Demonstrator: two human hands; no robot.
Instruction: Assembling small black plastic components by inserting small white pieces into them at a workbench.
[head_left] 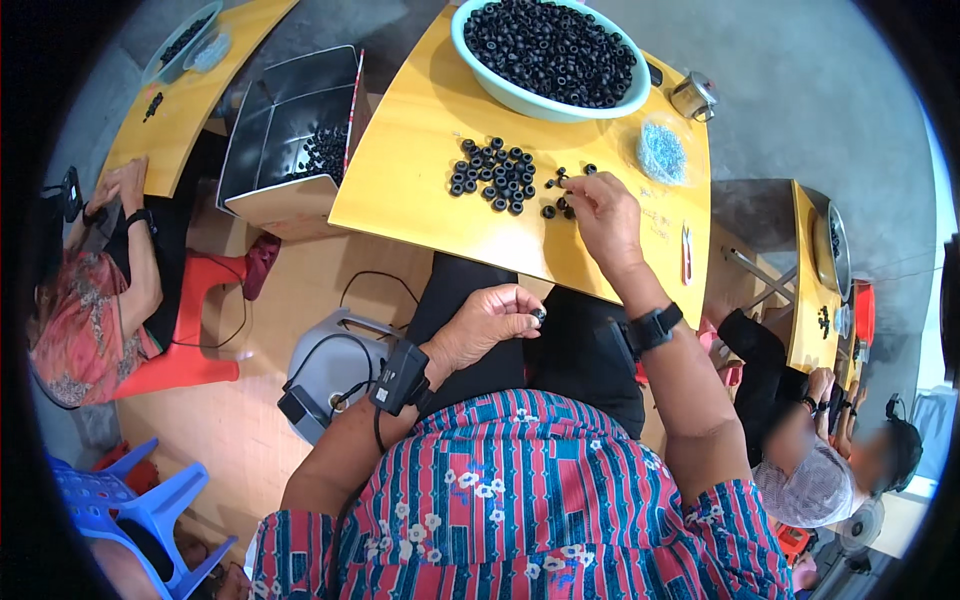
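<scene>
Over my lap, my left hand [490, 325] pinches a small dark round part [540, 314] between thumb and fingertips. My right hand [605, 220] reaches over the yellow table [420, 130], its thumb and fingers closed just at a few loose black parts [549, 212]. Whatever lies between those fingertips is hidden. To the left of it, a loose group of black ring-shaped parts [497, 172] is spread on the tabletop. A large pale-green basin [545, 108] heaped with black rings [550, 50] stands at the far edge.
At the table's right are a clear bowl of small bluish pieces [662, 153], a metal cup [694, 96] and small snips [687, 255]. An open box [290, 130] holding black parts stands left. A grey stool [340, 370] is beside my left arm. People sit at neighbouring tables.
</scene>
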